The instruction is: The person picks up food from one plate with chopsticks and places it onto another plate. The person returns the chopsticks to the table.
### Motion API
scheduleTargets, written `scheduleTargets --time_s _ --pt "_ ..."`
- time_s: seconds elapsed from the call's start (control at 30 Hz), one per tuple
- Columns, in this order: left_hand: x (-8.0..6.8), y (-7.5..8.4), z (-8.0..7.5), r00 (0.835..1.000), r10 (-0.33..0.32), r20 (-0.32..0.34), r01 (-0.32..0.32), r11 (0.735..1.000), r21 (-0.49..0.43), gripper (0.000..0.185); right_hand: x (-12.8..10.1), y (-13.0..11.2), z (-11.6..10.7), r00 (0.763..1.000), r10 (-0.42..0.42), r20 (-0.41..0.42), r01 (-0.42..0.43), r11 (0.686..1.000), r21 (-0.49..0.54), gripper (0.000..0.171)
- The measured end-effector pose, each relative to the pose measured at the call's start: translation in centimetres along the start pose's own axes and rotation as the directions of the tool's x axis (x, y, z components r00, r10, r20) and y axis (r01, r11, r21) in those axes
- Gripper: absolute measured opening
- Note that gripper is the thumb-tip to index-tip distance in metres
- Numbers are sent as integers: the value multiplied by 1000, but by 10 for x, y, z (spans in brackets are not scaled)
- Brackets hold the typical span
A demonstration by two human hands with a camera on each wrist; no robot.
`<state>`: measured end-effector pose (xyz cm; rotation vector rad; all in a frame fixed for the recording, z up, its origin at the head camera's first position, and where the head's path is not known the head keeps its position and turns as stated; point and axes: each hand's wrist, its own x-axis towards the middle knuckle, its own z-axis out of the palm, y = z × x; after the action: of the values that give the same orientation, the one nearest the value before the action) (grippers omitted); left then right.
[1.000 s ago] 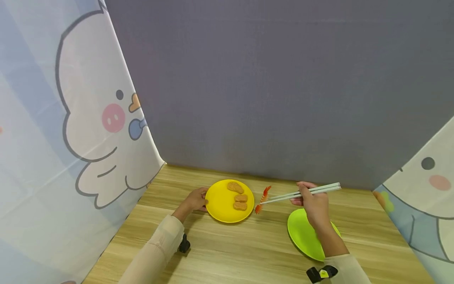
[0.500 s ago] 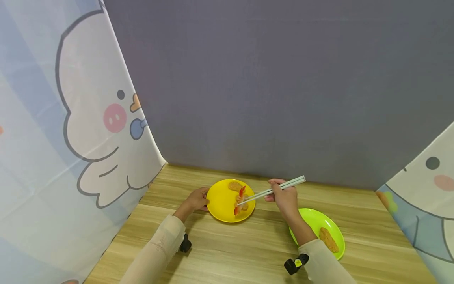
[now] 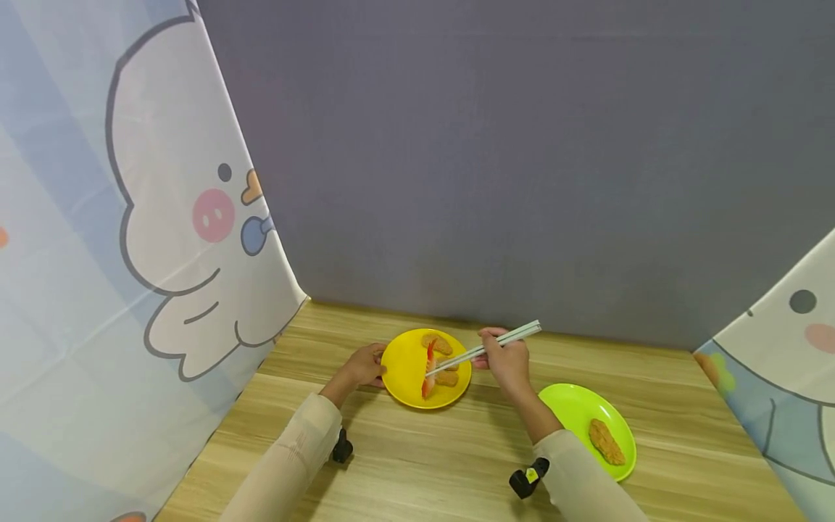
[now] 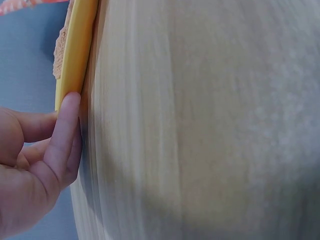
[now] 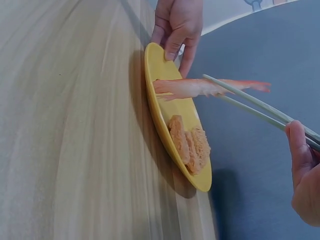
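My left hand [image 3: 365, 366] pinches the left rim of a yellow plate [image 3: 403, 370], thumb over the edge, as the left wrist view shows from the side. Several breaded nuggets [image 5: 179, 140] lie on the plate's right part. My right hand [image 3: 510, 364] holds a pair of pale chopsticks [image 3: 520, 334] that slant down to the left. Between their tips is a red-and-white shrimp [image 5: 186, 88]. It hangs over the middle of the plate, and one end comes close to the plate's surface in the right wrist view.
A green plate [image 3: 569, 407] stands at the right with one breaded fried piece [image 3: 607, 442] on it. My right forearm overlaps its left edge. Behind the wooden table [image 3: 417, 464] rises a grey partition [image 3: 496, 181], with printed cartoon cloth on both sides.
My right hand has carried the shrimp in the chopsticks leftward, from beside the yellow plate to over it. The fried piece on the green plate has come into view. My left hand stays put.
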<state>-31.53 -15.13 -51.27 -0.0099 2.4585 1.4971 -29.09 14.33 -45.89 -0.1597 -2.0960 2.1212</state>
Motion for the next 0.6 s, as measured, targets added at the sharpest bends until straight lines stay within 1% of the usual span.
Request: scheduleTargets --time_s 0.17,0.33,0.6 --pt "2 -1 -1 1000 -4 -2 4 1000 2 55 3 4 6 1000 -17 -15 18 999 33 24" --pt "2 -1 0 1000 -8 -3 8 1000 -6 55 8 13 10 1000 -21 -15 22 998 65 28" --pt "1 1 -1 1000 -16 -1 16 1000 -2 55 13 24 17 999 6 -33 -6 1000 3 31"
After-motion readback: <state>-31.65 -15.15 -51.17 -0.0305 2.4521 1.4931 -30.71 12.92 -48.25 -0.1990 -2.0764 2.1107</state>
